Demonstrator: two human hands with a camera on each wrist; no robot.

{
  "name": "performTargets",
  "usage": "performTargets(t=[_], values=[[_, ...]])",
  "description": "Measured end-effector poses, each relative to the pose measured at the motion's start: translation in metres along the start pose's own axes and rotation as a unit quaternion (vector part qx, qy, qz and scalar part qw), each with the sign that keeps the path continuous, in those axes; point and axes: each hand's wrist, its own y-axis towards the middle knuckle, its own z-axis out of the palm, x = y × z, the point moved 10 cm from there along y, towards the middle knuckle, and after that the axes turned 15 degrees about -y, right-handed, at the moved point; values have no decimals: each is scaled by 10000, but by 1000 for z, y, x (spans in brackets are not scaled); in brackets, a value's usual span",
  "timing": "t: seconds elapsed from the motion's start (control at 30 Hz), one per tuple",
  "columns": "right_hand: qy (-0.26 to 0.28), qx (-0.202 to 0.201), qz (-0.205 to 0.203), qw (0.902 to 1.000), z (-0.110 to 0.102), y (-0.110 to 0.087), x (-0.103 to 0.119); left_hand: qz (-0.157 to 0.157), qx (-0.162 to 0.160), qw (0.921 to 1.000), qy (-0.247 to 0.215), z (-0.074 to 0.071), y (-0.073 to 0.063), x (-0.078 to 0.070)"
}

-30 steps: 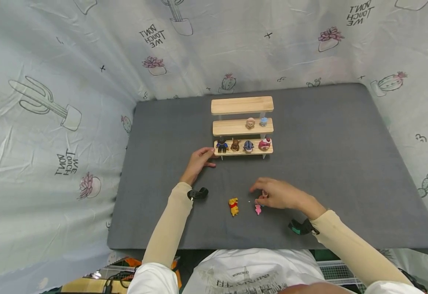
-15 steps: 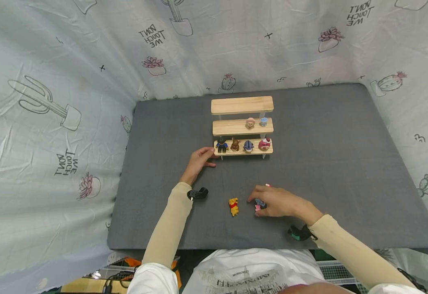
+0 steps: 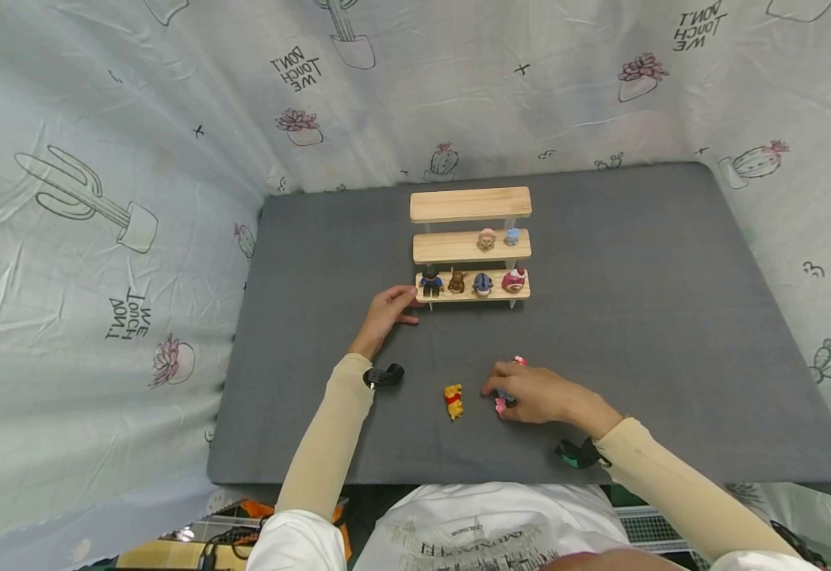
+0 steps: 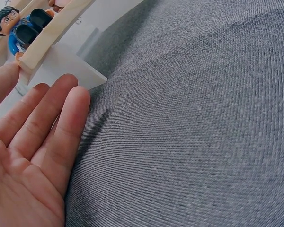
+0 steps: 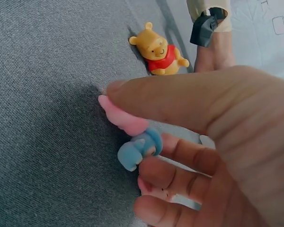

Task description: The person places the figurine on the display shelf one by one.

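Observation:
My left hand [image 3: 385, 311] is at the left end of a three-tier wooden shelf [image 3: 430, 250]. In the left wrist view the thumb [image 4: 2, 85] touches the lowest board's corner, and the other visible fingers lie straight beside the white leg [image 4: 71, 66]. Low over the cloth, my right hand [image 3: 537, 392] pinches at a small pink figurine [image 5: 125, 120], its thumb on one end. A blue figurine [image 5: 139, 149] lies against the pink one, touched by the fingers. Partly hidden behind those fingers is another pink figure [image 5: 149, 187]. A yellow bear figurine [image 3: 453, 402] in red lies to the left.
On the lowest board stand a dark-haired doll [image 3: 430, 282], a brown figure [image 3: 457, 281], a blue-purple figure [image 3: 483, 284] and a crimson figure [image 3: 514, 280]. The middle board carries a tan-headed figure [image 3: 486, 239] and a light-blue one [image 3: 511, 236]. Grey cloth [image 3: 658, 317] covers the table.
My right hand has come down and slightly toward me over the pink and blue figurines. Another pink figure now shows past its far side. My left hand has stayed at the shelf.

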Motion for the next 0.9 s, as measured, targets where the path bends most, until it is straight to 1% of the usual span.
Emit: performTargets(t=[0.17,0.33,0.63,0.9], values=[[-161,-52,-183,9997,2,0,4,-14,13,10000,-2,0,0,0],[-217,-251,-229,9992,0,1,5,28,49,10000,-16,-1,2,-1],[-2,-351,-65,9994,0,3,1,-5,104,9999,-62,-1,2,0],[257,-380,140,9988,-2,5,-4,-19,61,10000,-29,0,2,1]])
